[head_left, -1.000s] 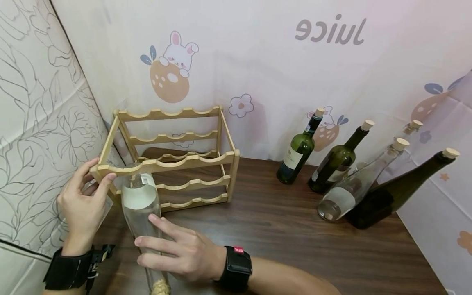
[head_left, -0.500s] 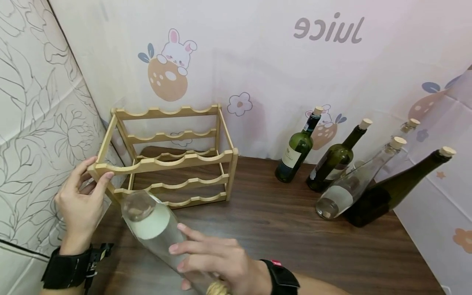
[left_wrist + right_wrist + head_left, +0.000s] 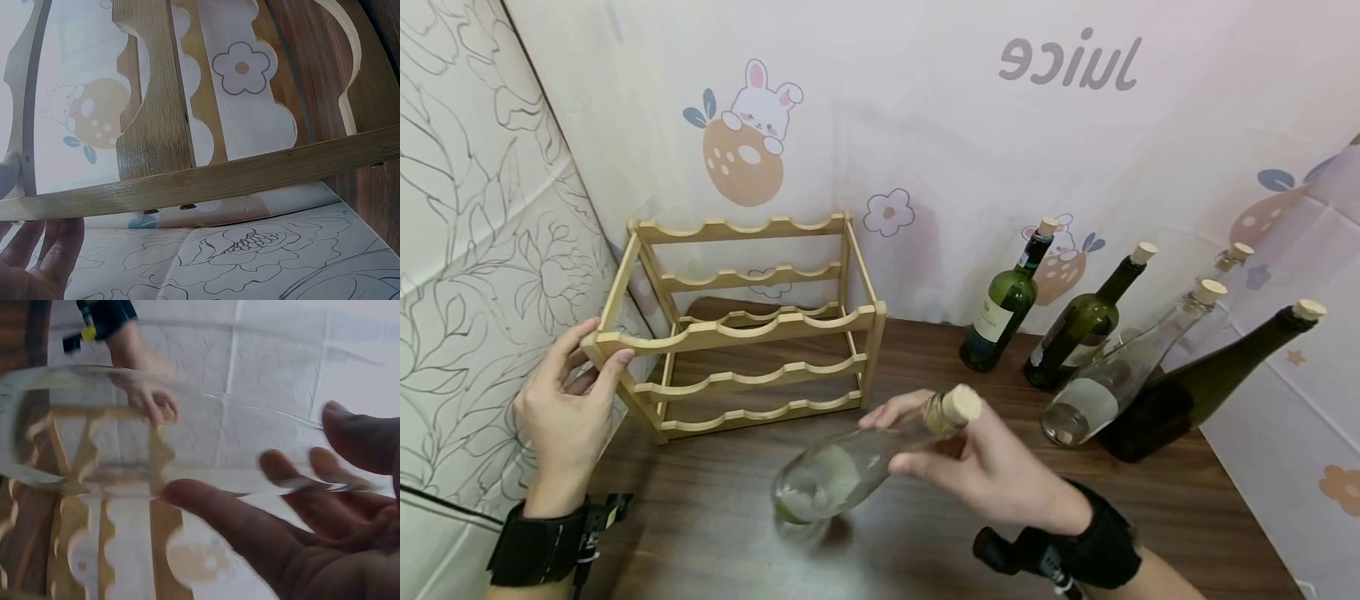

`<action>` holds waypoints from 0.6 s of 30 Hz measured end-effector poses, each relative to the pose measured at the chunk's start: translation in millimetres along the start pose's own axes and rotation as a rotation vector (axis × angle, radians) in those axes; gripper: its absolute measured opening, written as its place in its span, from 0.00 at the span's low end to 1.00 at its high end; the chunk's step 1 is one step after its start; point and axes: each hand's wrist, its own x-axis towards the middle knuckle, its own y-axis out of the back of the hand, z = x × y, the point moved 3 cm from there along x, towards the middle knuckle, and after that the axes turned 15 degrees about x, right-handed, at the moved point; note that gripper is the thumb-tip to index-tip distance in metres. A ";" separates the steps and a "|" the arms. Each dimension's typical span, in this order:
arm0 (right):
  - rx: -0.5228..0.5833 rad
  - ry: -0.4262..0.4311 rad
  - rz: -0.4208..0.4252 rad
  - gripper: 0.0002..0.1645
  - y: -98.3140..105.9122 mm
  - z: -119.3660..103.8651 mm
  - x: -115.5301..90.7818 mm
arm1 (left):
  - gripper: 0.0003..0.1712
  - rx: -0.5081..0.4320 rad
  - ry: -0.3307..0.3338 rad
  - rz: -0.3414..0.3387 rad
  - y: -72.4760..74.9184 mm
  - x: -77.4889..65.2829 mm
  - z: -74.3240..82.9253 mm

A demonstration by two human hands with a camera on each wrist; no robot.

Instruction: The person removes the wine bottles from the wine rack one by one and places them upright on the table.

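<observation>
A clear glass bottle point(image 3: 827, 479) with a cork stopper tilts above the table in front of the rack, its corked neck up and to the right. My right hand point(image 3: 977, 467) grips it near the neck, thumb on one side and fingers on the other; in the right wrist view the bottle point(image 3: 206, 434) lies across the hand. With thumb and fingers my left hand point(image 3: 568, 400) holds the front left top corner of a wooden wine rack point(image 3: 745, 333). No bottle lies in the rack's scalloped rails. In the left wrist view fingers point(image 3: 62, 244) touch the rack's post.
To the right, several corked bottles stand on the brown wooden table point(image 3: 917, 517): a green bottle point(image 3: 1000, 312), a darker green one point(image 3: 1078, 329), a clear one point(image 3: 1097, 392) and a tall dark one point(image 3: 1195, 400). A patterned curtain point(image 3: 925, 150) hangs behind the rack.
The right hand has carried the clear bottle away from the rack's left front, to the right, and turned it so its corked neck now points up and right. The left hand stays on the rack.
</observation>
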 end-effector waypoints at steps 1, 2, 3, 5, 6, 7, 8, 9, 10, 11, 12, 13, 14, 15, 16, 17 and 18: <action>-0.023 -0.052 0.011 0.23 7.9 -1.3 -1.6 | 0.29 -0.002 -0.003 0.000 -0.1 0.0 -0.1; -0.048 -0.100 0.022 0.22 16.0 -2.2 -3.5 | 0.29 -0.009 -0.005 0.002 -0.2 -0.1 -0.2; -0.083 -0.139 0.032 0.21 24.1 -2.9 -5.3 | 0.29 -0.012 -0.008 0.003 -0.3 0.1 -0.3; -0.170 -0.203 0.054 0.19 40.0 -3.9 -9.0 | 0.28 -0.018 -0.012 0.003 -0.5 0.4 -0.2; -0.211 -0.233 0.068 0.19 47.9 -4.0 -10.9 | 0.28 -0.020 -0.013 0.002 -0.6 0.4 -0.2; -0.257 -0.256 0.079 0.18 55.7 -4.0 -12.7 | 0.28 -0.021 -0.012 0.001 -0.6 0.5 -0.1; -0.300 -0.285 0.097 0.17 63.6 -3.6 -14.5 | 0.28 -0.023 -0.011 0.001 -0.5 0.5 -0.1; -0.333 -0.317 0.116 0.16 71.1 -3.2 -16.2 | 0.28 -0.022 -0.010 0.000 -0.4 0.7 -0.1; -0.362 -0.354 0.136 0.16 78.5 -2.9 -18.3 | 0.28 -0.024 -0.009 0.001 -0.4 0.7 -0.2; -0.391 -0.390 0.158 0.16 85.7 -2.8 -20.5 | 0.28 -0.026 -0.009 0.001 -0.3 0.7 -0.3; -0.402 -0.426 0.185 0.16 92.7 -3.1 -22.5 | 0.28 -0.026 -0.010 0.002 -0.2 0.6 -0.4; -0.413 -0.459 0.212 0.16 99.7 -2.7 -24.5 | 0.28 -0.028 -0.010 0.003 -0.2 0.5 -0.6; -0.414 -0.495 0.239 0.16 106.5 -2.8 -26.6 | 0.28 -0.028 -0.012 0.005 -0.3 0.5 -0.8; -0.416 -0.529 0.266 0.17 113.2 -2.8 -29.1 | 0.28 -0.027 -0.012 0.005 -0.4 0.5 -0.9; -0.434 -0.550 0.289 0.18 119.9 -3.0 -31.3 | 0.28 -0.025 -0.013 0.006 -0.6 0.3 -1.1; -0.444 -0.559 0.313 0.19 126.6 -3.2 -33.1 | 0.28 -0.022 -0.013 0.005 -0.7 0.1 -1.2; -0.452 -0.568 0.337 0.20 133.4 -3.2 -35.0 | 0.28 -0.018 -0.013 0.005 -0.9 -0.2 -1.3</action>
